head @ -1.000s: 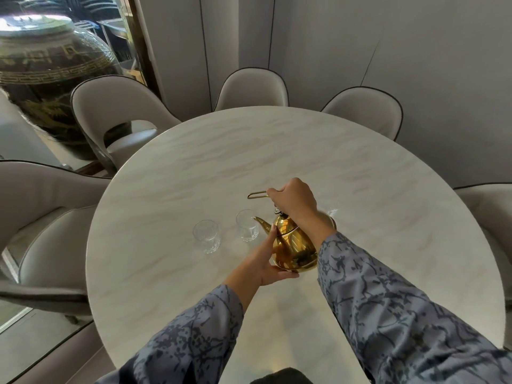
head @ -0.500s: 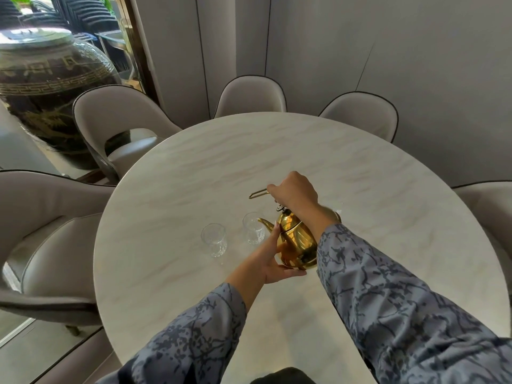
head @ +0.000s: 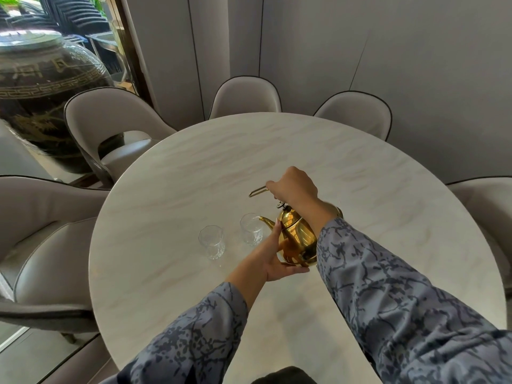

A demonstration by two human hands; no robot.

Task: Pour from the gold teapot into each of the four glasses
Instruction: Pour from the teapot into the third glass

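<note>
The gold teapot (head: 296, 236) hangs tilted to the left above the round marble table (head: 277, 151). My right hand (head: 293, 187) grips its thin loop handle from above. My left hand (head: 274, 259) cups the pot's underside and left flank. The spout tip rests over the rim of a clear glass (head: 251, 229). A second clear glass (head: 212, 241) stands a little to the left, apart from the pot. A bit of another glass rim shows behind my right wrist; the rest is hidden by my arm.
Several beige upholstered chairs ring the table, one at the far left (head: 110, 126) and two at the back. A large dark ornamental jar (head: 41, 87) under a glass cover stands beyond the left chairs. Grey wall panels close the back.
The teapot has tipped further left, bringing its spout over the right-hand glass's rim. Both hands keep their hold. The camera view has shifted slightly.
</note>
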